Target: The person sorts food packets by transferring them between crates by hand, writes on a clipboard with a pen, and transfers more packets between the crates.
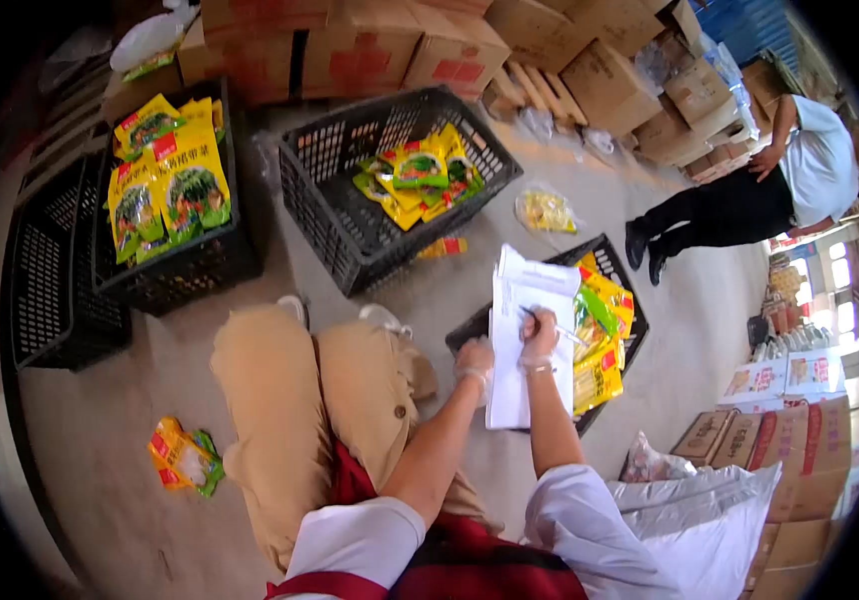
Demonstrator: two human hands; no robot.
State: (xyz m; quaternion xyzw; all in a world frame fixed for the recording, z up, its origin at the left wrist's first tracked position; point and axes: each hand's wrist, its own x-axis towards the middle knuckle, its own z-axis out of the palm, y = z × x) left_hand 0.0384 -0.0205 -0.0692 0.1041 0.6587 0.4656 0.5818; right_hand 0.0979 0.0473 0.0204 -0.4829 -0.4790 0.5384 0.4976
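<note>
Gripping one slim pen (567,335), your right hand (541,336) rests on one pad of white paper (510,395); its fingers are closed around the barrel. Your left hand (476,358) is at the pad's left edge, fingers curled; you cannot tell from this view whether they pinch the sheets. The pad is rectangular, smooth and printed with faint lines, its uppermost sheet buckled at the far end. It lies over the right-hand crate (634,345), beside that crate's packets (602,376).

Four black crates are in your view, all rigid plastic with perforated lattice walls. Unit one, the far-left crate (45,270), adjoins unit two, the left crate (175,280), which carries glossy yellow-and-green pouches (195,165). Unit three, the middle crate (320,200), contains a loose heap of similar pouches (420,170). Unit four is under your pad. The pouches overlap, so you cannot count them exactly.

On the smooth grey floor (155,375), you have one clear bag (548,211) of yellowish contents near unit three, and crinkled film packaging (186,457) left of your knees. Corrugated cardboard cartons (360,60) line the far side; one co-worker (750,185) stands at upper right.
</note>
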